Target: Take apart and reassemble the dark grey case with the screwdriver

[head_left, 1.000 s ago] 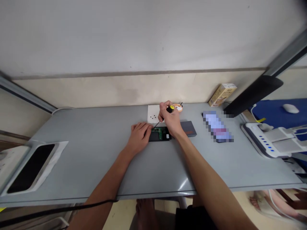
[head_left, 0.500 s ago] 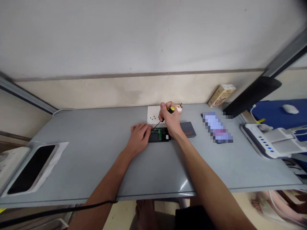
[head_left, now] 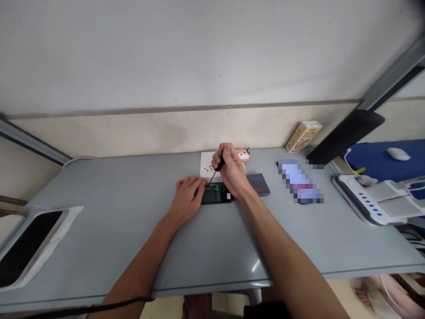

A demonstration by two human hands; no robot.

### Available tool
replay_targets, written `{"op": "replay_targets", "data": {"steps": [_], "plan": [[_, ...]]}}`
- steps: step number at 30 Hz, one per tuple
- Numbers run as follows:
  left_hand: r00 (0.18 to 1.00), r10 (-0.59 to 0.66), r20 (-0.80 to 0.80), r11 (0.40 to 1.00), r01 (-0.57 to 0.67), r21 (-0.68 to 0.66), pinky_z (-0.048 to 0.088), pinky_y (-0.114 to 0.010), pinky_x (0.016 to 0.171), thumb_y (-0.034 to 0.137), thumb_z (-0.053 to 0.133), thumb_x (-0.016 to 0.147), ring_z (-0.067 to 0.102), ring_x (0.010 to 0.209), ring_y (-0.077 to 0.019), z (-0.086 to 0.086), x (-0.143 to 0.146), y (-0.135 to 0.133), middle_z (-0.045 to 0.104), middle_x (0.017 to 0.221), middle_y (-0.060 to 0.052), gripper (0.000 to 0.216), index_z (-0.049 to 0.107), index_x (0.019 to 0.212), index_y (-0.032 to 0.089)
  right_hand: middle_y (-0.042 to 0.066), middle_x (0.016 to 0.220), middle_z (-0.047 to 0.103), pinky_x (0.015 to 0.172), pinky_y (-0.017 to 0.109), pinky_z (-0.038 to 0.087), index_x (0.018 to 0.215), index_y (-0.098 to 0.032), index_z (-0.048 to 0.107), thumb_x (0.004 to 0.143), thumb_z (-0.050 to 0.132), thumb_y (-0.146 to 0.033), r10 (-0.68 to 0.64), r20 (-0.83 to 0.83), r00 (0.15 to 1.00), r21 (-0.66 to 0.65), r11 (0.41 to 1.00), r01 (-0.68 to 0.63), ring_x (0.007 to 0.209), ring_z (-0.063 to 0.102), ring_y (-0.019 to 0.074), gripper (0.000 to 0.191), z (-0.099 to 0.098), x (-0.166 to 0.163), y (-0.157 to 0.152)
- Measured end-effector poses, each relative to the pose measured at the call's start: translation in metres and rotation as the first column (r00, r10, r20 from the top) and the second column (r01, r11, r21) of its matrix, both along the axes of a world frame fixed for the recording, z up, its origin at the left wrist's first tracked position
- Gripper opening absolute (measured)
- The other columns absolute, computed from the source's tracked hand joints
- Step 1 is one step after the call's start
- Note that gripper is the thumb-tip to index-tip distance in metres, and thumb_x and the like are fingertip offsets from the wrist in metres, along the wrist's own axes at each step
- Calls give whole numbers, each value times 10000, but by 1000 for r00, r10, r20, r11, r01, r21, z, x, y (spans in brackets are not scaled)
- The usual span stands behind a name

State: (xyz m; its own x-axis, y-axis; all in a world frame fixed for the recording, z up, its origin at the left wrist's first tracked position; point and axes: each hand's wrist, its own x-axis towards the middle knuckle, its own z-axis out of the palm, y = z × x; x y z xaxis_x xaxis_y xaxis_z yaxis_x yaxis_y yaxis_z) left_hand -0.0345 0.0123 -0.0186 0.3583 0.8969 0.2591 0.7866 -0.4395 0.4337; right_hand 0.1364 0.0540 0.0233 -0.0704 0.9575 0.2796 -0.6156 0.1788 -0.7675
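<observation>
An opened black electronic device with a green circuit board lies flat on the grey desk. My left hand holds its left end, fingers together along the far side and thumb nearer the board. A screwdriver with a black and yellow handle is gripped in my right hand. Its thin shaft slants down to the upper left of the board, beside my left fingertips; the exact contact of the tip is too small to tell. Behind the device, several small dark screws sit on a white sheet, partly covered by my right hand.
A dark grey case lies right of the board, with an orange-and-white animal-face item behind. Further right are a phone, a small carton, a black upright object and a power strip. A black-topped tray stands left.
My right hand has tilted, and the screwdriver handle now stands steeper and further left, wrapped more by my fingers. My left hand keeps its hold. The whole view has shifted slightly.
</observation>
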Motion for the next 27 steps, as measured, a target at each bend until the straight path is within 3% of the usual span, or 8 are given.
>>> {"op": "replay_targets", "data": {"steps": [4, 9, 14, 18, 21, 24, 27], "plan": [[1000, 4, -5, 1000, -4, 12, 327, -429, 960, 360, 301, 1109, 597, 1078, -228, -2, 0, 1, 706, 1100, -37, 366, 649, 1094, 245, -50, 684, 398, 593, 253, 386, 869, -275, 500, 906, 610, -667, -31, -19, 999, 21, 999, 31, 613, 411, 115, 409, 0, -3, 0], [1000, 3, 3, 999, -3, 38, 326, -420, 950, 348, 307, 1108, 604, 1048, -221, -3, 2, 0, 701, 1048, -30, 357, 643, 1061, 237, -24, 751, 495, 656, 266, 451, 915, -267, 567, 909, 565, -697, 3, -29, 1000, -24, 1000, -3, 675, 510, 121, 430, 4, -5, -3], [1000, 9, 13, 1000, -10, 28, 323, -422, 955, 352, 315, 1106, 597, 1051, -225, -3, 1, 0, 698, 1045, -26, 347, 641, 1056, 244, -27, 924, 611, 738, 267, 499, 941, -278, 506, 795, 787, -557, -32, -8, 999, -49, 998, 31, 801, 641, 120, 422, 4, -3, -5], [1000, 8, 23, 1000, -9, 21, 319, -420, 948, 350, 323, 1105, 602, 1055, -222, -4, 0, 1, 702, 1046, -19, 344, 648, 1055, 250, -97, 668, 459, 547, 229, 377, 930, -297, 423, 833, 774, -526, -81, 7, 997, 11, 997, 81, 553, 455, 83, 431, -1, -4, -2], [1000, 7, 27, 1000, -8, 24, 318, -421, 946, 351, 319, 1106, 603, 1058, -223, -5, 0, 2, 710, 1063, -21, 349, 651, 1063, 253, -88, 619, 365, 507, 240, 328, 938, -286, 499, 905, 628, -638, -82, 0, 997, 34, 996, 82, 515, 358, 88, 376, 0, -3, 0], [1000, 8, 19, 999, -9, 38, 320, -423, 953, 354, 321, 1105, 599, 1057, -225, -5, 0, 2, 712, 1078, -27, 349, 651, 1060, 250, -47, 680, 455, 565, 265, 409, 1027, -273, 617, 933, 517, -697, -18, 14, 1000, -6, 1000, 18, 569, 451, 103, 445, 4, -1, -1], [1000, 13, 8, 999, -13, 39, 325, -421, 946, 345, 324, 1104, 594, 1045, -226, -6, 0, 2, 711, 1064, -28, 341, 649, 1059, 249, -24, 776, 550, 631, 263, 467, 965, -261, 637, 857, 678, -643, -37, 59, 998, -24, 999, 38, 681, 572, 111, 399, 6, 0, -4]]}}
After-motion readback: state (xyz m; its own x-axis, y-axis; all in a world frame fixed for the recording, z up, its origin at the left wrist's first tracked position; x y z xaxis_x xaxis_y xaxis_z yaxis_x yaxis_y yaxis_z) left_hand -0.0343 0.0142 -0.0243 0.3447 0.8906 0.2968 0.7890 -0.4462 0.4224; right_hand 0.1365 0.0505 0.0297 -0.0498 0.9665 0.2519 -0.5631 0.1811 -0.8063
